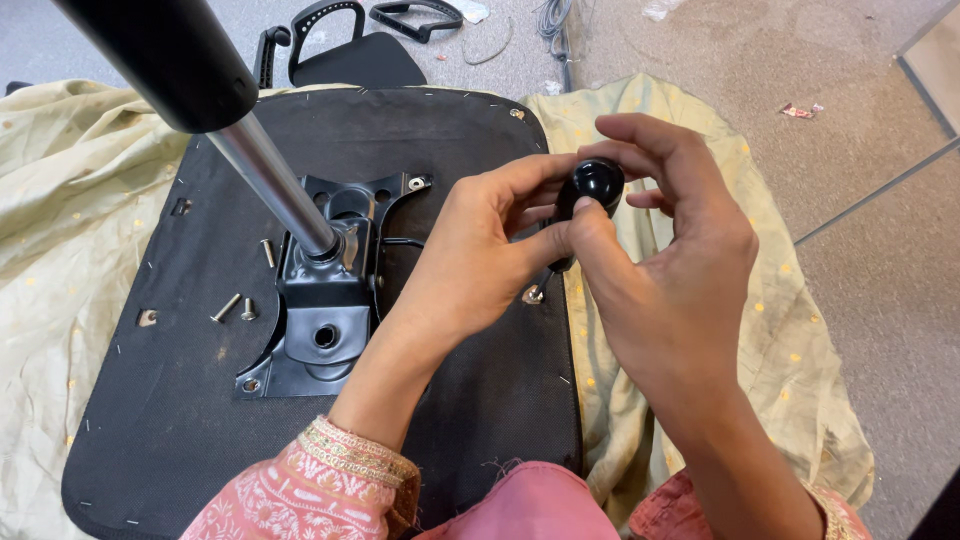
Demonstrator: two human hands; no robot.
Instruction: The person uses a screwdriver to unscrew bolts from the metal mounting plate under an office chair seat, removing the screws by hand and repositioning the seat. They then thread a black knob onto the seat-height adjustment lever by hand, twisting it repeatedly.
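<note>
- Bright, even light from above — colours read clearly.
- Soft shadows lie under the hands on the black seat base [480, 400].
- A glare streak runs down the metal tube [275, 185], and the black knob [598, 180] shows a small highlight.
- The black cylinder [165, 55] at top left is blurred.

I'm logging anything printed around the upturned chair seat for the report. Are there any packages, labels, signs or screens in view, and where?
Small crumpled wrapper: on the floor at upper right, beyond the yellow cloth; flat scrap, reddish and silvery.
Pale crumpled scrap: floor at the top edge; too small to tell its kind.
No labels, signs or screens show.
</note>
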